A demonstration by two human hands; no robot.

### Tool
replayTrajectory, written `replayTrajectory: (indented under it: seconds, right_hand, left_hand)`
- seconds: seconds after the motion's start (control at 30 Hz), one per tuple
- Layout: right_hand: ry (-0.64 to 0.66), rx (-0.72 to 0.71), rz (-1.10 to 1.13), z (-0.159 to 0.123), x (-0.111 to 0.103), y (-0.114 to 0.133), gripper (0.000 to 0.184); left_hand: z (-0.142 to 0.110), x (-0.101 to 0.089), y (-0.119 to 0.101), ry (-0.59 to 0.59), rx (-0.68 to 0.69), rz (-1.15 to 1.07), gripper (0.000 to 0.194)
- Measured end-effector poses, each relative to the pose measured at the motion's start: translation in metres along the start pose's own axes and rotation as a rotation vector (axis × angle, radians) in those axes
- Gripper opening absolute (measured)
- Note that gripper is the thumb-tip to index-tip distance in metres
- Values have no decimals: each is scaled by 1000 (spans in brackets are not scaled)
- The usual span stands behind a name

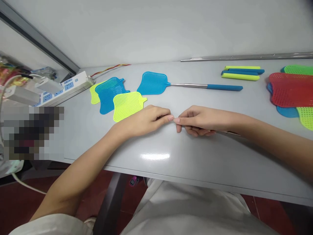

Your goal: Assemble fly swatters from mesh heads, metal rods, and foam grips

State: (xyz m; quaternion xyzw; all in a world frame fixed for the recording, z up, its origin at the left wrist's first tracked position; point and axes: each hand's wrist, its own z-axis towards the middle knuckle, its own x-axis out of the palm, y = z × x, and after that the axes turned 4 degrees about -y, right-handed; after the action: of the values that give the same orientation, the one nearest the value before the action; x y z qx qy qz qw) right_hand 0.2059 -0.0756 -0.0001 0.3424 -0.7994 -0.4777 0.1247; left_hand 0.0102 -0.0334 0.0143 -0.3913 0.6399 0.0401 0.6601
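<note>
My left hand (146,120) and my right hand (198,120) rest on the grey table (171,156), and their pinched fingertips meet at the middle. A thin metal rod (228,132) shows under my right wrist and runs into that hand's closed fingers. My left thumb and forefinger are pressed together at the same spot; what they pinch is too small to make out. A yellow-green swatter head (128,104) lies just behind my left hand, on top of a blue head (110,93).
An assembled blue fly swatter (153,83) with a metal shaft and blue grip (225,87) lies farther back. Yellow and blue grips (241,73) lie at the back right beside a stack of red, blue and yellow heads (290,89). Long metal rods (244,57) line the wall. A power strip (70,85) sits left.
</note>
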Motion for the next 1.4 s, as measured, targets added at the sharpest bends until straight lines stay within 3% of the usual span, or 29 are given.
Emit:
replayTrajectory:
  seconds: [1.4]
  right_hand:
    - [6, -3, 8, 0, 0, -1, 36]
  left_hand:
    - [-1, 0, 1, -6, 24, 9, 37]
